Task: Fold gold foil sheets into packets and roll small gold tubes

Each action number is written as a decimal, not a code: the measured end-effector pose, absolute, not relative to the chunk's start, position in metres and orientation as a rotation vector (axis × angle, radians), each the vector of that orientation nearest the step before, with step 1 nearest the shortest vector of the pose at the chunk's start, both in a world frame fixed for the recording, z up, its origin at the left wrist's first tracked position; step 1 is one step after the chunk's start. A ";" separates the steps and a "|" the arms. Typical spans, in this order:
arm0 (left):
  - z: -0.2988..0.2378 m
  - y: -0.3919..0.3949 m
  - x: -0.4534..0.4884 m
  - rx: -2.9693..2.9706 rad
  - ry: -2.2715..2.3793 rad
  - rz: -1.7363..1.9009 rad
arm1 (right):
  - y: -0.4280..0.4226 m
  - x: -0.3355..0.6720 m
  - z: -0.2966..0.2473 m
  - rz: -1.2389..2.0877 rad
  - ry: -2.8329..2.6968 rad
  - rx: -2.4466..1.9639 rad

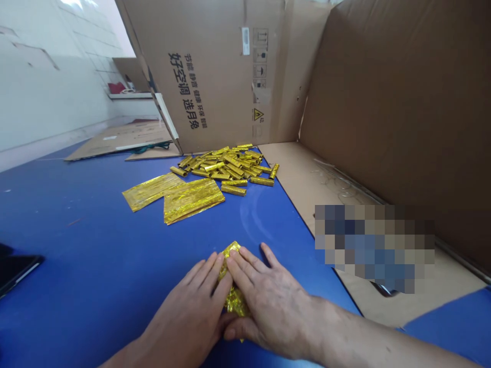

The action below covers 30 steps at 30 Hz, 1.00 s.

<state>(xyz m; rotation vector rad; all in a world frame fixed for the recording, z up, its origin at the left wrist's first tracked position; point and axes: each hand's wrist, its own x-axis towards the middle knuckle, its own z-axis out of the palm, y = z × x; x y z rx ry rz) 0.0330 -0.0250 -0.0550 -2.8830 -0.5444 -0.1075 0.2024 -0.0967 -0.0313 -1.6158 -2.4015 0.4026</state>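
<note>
Setup: white tiled wall (pixel 49 76) on the far left, with a shelf (pixel 126 95) on it holding small items, too small to tell. Flattened cardboard (pixel 118 140) lay beyond the blue tabletop (pixel 76 214) at far left, with a green cord (pixel 153 148) on it. A printed cardboard carton panel (pixel 215 76) stood upright along the far edge, and a brown cardboard panel (pixel 395 102) stood along the right. A tan cardboard sheet (pixel 307 174) lay right of the tabletop, partly covered by a pixelated patch (pixel 374 249); contents there unreadable. A black flat object (pixel 15 268) sat at the left edge, cut off by the frame.

On the tabletop, far side: a loose pile of rolled gold foil tubes (pixel 226 166), against the base of the carton panel. Nearer, two flat stacks of gold foil strips (pixel 194 200) lay overlapping, just left of centre.

Near centre: a crumpled gold foil piece (pixel 233 286) sat between both hands, well apart from the stacks. Left hand (pixel 184 312) was palm down, fingers together, tips against the foil. Right hand (pixel 268 301) was palm down, fingers slightly spread, lying over the foil. Both were closed in on it, pressing it between them. Foil's underside hidden; contact with tabletop unclear.
</note>
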 end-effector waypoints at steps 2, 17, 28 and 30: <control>-0.055 -0.024 0.032 -2.876 -0.531 -0.113 | -0.098 0.202 -0.032 0.404 -2.395 -1.612; -0.047 -0.026 0.036 -2.888 -0.624 -0.080 | -0.154 0.360 0.027 -0.154 -1.687 -2.119; -0.049 -0.024 0.035 -2.870 -0.620 -0.065 | -0.168 0.382 -0.005 -0.012 -1.601 -2.324; -0.050 -0.025 0.034 -2.875 -0.623 -0.074 | -0.168 0.386 -0.007 -0.026 -1.630 -2.307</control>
